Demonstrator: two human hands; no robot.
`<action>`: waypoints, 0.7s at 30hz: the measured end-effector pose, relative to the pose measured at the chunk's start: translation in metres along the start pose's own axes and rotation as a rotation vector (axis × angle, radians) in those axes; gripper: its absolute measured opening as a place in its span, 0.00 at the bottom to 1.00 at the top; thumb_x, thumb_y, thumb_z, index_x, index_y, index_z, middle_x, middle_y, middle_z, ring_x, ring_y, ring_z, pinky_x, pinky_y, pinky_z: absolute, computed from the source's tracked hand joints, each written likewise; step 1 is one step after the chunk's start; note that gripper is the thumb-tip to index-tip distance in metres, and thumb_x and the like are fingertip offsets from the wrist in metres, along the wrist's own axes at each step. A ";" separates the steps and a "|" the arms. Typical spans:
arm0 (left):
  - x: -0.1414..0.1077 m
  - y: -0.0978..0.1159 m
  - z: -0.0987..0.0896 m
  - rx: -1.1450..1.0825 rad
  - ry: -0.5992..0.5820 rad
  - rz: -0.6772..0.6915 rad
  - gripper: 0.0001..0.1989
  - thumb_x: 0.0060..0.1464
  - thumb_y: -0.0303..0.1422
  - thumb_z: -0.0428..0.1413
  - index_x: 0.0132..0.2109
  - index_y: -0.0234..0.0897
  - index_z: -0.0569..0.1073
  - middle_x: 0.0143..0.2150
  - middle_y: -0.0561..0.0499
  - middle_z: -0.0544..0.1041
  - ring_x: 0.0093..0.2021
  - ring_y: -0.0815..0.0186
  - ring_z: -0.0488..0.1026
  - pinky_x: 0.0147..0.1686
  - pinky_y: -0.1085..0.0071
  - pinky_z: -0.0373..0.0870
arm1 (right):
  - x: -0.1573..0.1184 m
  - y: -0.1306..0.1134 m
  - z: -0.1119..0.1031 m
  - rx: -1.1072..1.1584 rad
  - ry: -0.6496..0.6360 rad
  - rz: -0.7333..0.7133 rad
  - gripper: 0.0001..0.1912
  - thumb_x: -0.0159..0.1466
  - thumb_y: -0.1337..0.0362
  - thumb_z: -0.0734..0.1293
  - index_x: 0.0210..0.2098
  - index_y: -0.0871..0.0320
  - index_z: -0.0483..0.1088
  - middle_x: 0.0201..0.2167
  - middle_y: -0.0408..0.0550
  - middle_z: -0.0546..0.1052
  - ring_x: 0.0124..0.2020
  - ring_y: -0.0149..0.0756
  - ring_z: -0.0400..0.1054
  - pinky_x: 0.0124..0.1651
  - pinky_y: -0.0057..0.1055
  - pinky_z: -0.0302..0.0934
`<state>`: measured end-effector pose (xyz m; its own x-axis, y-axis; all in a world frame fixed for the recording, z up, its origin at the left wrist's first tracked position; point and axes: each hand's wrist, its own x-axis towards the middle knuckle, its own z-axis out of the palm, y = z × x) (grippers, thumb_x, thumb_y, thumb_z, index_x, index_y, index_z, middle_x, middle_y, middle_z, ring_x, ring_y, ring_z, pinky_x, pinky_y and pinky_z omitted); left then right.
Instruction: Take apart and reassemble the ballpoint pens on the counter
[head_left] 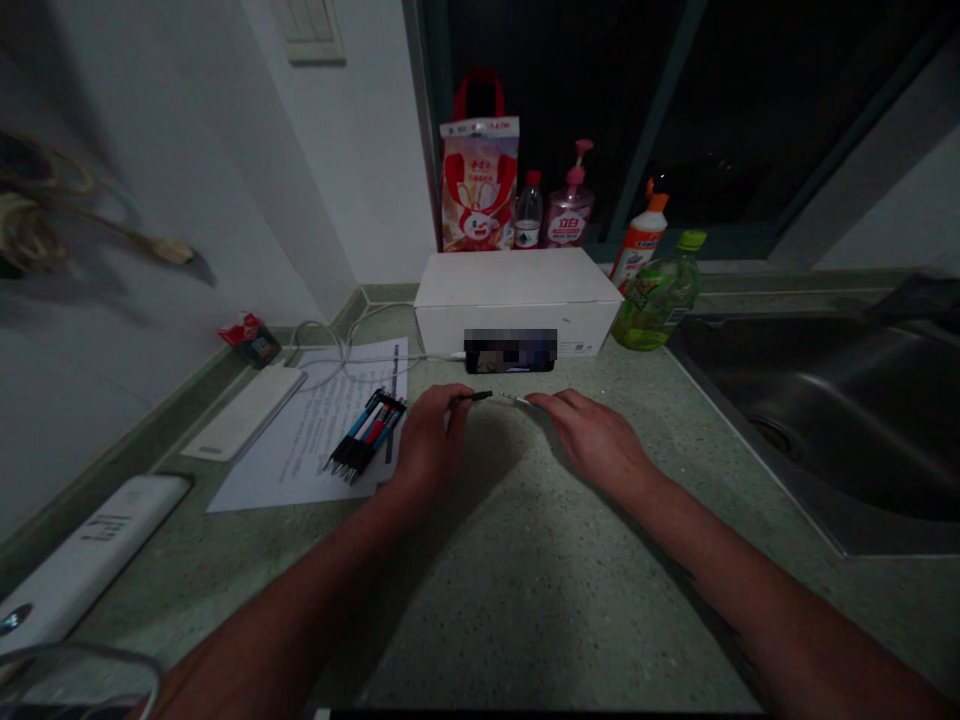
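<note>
My left hand (431,440) rests on the speckled green countertop (525,600), pinching the black end of a short thin cable (480,397). My right hand (592,438) holds the cable's pale, metallic far end between its fingertips. The cable spans the small gap between my hands, and its exact type is too small to tell. Just left of my left hand lies a bundle of several pens (366,435) on a printed sheet of paper (307,440).
Ahead, a phone (510,352) with a blurred screen leans on a white box (517,300), and a white charging cable (345,345) trails left. Bottles and a red-handled bag stand behind. A steel sink (810,420) lies right; white rectangular devices sit left.
</note>
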<state>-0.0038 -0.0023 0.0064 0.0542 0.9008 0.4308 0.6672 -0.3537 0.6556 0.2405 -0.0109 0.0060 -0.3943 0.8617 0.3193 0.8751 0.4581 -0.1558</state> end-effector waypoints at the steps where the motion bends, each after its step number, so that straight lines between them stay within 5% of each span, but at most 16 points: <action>1: 0.000 0.000 0.000 0.009 -0.004 0.011 0.10 0.67 0.31 0.50 0.46 0.39 0.77 0.46 0.43 0.82 0.47 0.55 0.78 0.51 0.56 0.74 | 0.000 0.000 0.000 0.002 0.000 -0.003 0.26 0.71 0.74 0.59 0.63 0.48 0.71 0.46 0.50 0.80 0.40 0.41 0.75 0.40 0.35 0.68; 7: -0.001 -0.002 0.001 0.047 -0.027 0.060 0.11 0.67 0.29 0.51 0.46 0.39 0.78 0.45 0.43 0.82 0.46 0.54 0.78 0.50 0.54 0.74 | 0.000 -0.001 -0.001 -0.006 -0.022 -0.024 0.25 0.71 0.74 0.60 0.62 0.48 0.72 0.44 0.50 0.80 0.39 0.42 0.75 0.40 0.37 0.68; 13: -0.004 0.000 0.006 0.042 -0.173 0.156 0.08 0.64 0.26 0.56 0.45 0.37 0.80 0.43 0.45 0.83 0.47 0.55 0.78 0.50 0.56 0.74 | 0.000 -0.008 0.002 0.039 -0.063 -0.099 0.24 0.71 0.74 0.61 0.62 0.50 0.73 0.46 0.52 0.80 0.45 0.45 0.75 0.49 0.42 0.69; 21: -0.005 0.004 0.009 -0.186 -0.246 -0.157 0.08 0.64 0.30 0.56 0.42 0.39 0.81 0.37 0.48 0.84 0.39 0.59 0.81 0.42 0.61 0.76 | 0.000 -0.008 0.006 0.227 0.023 -0.120 0.12 0.74 0.67 0.62 0.51 0.54 0.76 0.45 0.51 0.80 0.48 0.45 0.73 0.52 0.44 0.69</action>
<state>0.0050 -0.0061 0.0010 0.1548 0.9736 0.1680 0.5356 -0.2256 0.8138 0.2318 -0.0133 0.0018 -0.4825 0.7945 0.3687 0.7363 0.5959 -0.3206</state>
